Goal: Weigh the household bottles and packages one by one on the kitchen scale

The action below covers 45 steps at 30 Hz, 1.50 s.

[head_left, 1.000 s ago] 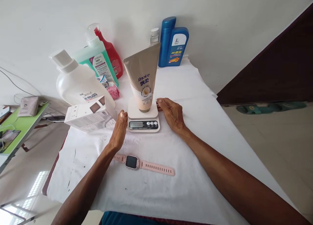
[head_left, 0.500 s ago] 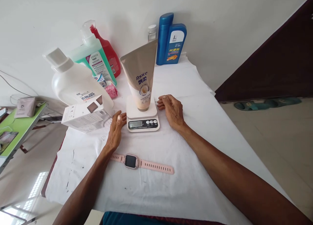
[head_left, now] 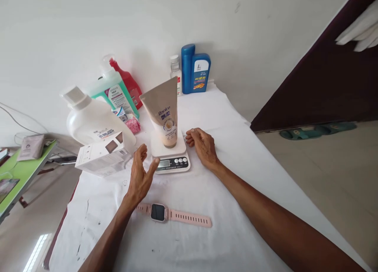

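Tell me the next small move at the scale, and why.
Probably lift the left hand clear: its thumb overlaps the scale beside the display, while the tube stands upright on the platform and the right hand rests beside it.

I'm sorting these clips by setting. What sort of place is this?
Probably a room in a home, set up as a makeshift weighing station: a cloth-covered table against a plain wall, household bottles such as the white detergent jug, and a tube standing on a small kitchen scale.
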Available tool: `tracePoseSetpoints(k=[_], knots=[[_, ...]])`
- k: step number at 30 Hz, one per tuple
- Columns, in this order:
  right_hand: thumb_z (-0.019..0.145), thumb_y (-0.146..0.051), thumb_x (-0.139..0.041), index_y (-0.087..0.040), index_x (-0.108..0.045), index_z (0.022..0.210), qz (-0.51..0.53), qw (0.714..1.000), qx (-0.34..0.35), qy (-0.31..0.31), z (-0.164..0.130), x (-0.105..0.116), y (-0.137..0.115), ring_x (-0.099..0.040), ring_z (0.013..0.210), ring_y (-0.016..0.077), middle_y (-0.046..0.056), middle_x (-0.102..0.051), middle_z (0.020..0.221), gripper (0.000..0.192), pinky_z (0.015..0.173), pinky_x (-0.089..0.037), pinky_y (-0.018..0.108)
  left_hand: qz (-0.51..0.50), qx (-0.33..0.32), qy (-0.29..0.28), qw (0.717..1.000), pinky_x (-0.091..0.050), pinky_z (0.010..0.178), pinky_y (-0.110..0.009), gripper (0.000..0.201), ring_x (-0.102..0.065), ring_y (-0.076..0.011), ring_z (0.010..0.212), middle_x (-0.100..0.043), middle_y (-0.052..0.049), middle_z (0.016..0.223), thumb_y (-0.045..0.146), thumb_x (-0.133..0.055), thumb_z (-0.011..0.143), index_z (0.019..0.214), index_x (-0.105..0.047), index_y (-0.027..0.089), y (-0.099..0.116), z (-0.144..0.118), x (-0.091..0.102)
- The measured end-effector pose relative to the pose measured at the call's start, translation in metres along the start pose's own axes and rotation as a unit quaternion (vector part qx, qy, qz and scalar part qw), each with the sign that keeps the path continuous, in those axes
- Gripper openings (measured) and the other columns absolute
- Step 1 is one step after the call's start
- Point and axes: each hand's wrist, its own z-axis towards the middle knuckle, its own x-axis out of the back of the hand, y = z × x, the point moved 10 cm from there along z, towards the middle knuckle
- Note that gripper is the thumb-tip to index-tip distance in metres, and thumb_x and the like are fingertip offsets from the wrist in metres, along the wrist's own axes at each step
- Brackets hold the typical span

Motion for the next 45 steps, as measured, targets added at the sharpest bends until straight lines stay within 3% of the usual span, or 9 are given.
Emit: tracePoseSetpoints(k=[3,6,12,16,20,24,27,34,45], knots=[[0.097,-0.067,-0.05,-0.019,-0.068,0.086,-0.003,1.0,-0.006,-0.003,0.0,0.0,-0.002,-0.066,0.07,0.0177,0.005,-0.071,0.079,0.052,0.064,-0.054,0.03,0.027,-0.07,0.012,0.997,-0.042,0.123,-0.054,0.075,-0.048,-0.0335,0.15,-0.05,-0.016,0.16,0.051,-0.077,0.089,0.152,-0.046,0.027,0.047,0.015,0.0],[0.097,-0.067,-0.048,-0.02,-0.067,0.084,-0.001,1.0,-0.007,0.0,0.0,0.0,-0.003,-0.065,0.069,0.0177,0.006,-0.071,0.078,0.053,0.063,-0.053,0.03,0.021,-0.094,0.014,0.995,-0.047,0.116,-0.057,0.075,-0.055,-0.0367,0.142,-0.06,-0.015,0.148,0.046,-0.088,0.076,0.141,-0.056,0.028,0.074,0.044,-0.009],[0.096,-0.065,-0.047,-0.021,-0.065,0.081,0.029,0.999,-0.022,-0.006,0.001,-0.001,-0.003,-0.065,0.068,0.0183,0.004,-0.07,0.075,0.049,0.064,-0.053,0.03,0.048,-0.055,-0.014,0.997,-0.061,0.09,-0.052,0.035,-0.075,-0.0338,0.093,-0.081,-0.01,0.1,0.046,-0.087,0.074,0.096,-0.079,0.021,0.074,0.083,-0.035],[0.097,-0.06,-0.045,-0.022,-0.065,0.079,0.033,0.999,-0.019,-0.01,0.001,-0.002,-0.007,-0.065,0.07,0.0191,0.004,-0.069,0.076,0.047,0.064,-0.053,0.031,0.055,-0.078,0.009,0.995,-0.062,0.07,-0.042,0.036,-0.074,-0.0282,0.074,-0.081,-0.009,0.086,0.05,-0.083,0.076,0.088,-0.081,0.017,0.089,0.106,-0.031],[0.099,-0.061,-0.044,-0.023,-0.064,0.077,0.032,0.999,-0.017,-0.006,0.0,-0.002,-0.006,-0.064,0.069,0.0195,0.004,-0.068,0.075,0.048,0.064,-0.053,0.031,0.077,-0.098,0.077,0.989,-0.06,0.068,-0.037,0.04,-0.074,-0.0264,0.073,-0.08,-0.011,0.083,0.049,-0.084,0.075,0.09,-0.08,0.012,0.104,0.172,-0.03],[0.1,-0.062,-0.044,-0.023,-0.065,0.078,0.029,0.999,-0.018,-0.007,0.001,-0.002,-0.001,-0.063,0.069,0.0204,0.004,-0.069,0.075,0.049,0.062,-0.052,0.031,0.04,-0.03,0.129,0.99,-0.061,0.074,-0.036,0.044,-0.077,-0.0293,0.091,-0.08,-0.015,0.106,0.035,-0.084,0.075,0.11,-0.077,0.01,0.083,0.254,-0.053],[0.102,-0.061,-0.042,-0.023,-0.065,0.08,0.016,1.0,-0.022,-0.013,0.002,-0.003,0.002,-0.064,0.07,0.0208,0.005,-0.07,0.077,0.049,0.064,-0.052,0.032,0.038,-0.005,0.153,0.988,-0.061,0.08,-0.038,0.043,-0.076,-0.0311,0.101,-0.079,-0.017,0.115,0.035,-0.08,0.08,0.116,-0.074,0.011,0.067,0.29,-0.077],[0.103,-0.063,-0.04,-0.025,-0.061,0.076,0.009,0.999,-0.025,-0.018,0.001,-0.004,0.004,-0.063,0.072,0.0209,0.003,-0.068,0.074,0.051,0.07,-0.053,0.033,0.048,0.0,0.153,0.987,-0.055,0.093,-0.038,0.041,-0.072,-0.0305,0.115,-0.076,-0.014,0.124,0.027,-0.079,0.081,0.12,-0.07,0.018,0.054,0.32,-0.097],[0.103,-0.067,-0.041,-0.024,-0.058,0.075,0.012,1.0,-0.024,-0.015,0.002,-0.004,0.006,-0.059,0.067,0.0189,0.002,-0.065,0.07,0.054,0.066,-0.052,0.031,0.068,0.03,0.105,0.992,-0.05,0.088,-0.03,0.033,-0.065,-0.0223,0.113,-0.07,-0.014,0.121,0.022,-0.077,0.085,0.112,-0.058,0.016,0.035,0.372,-0.115]])
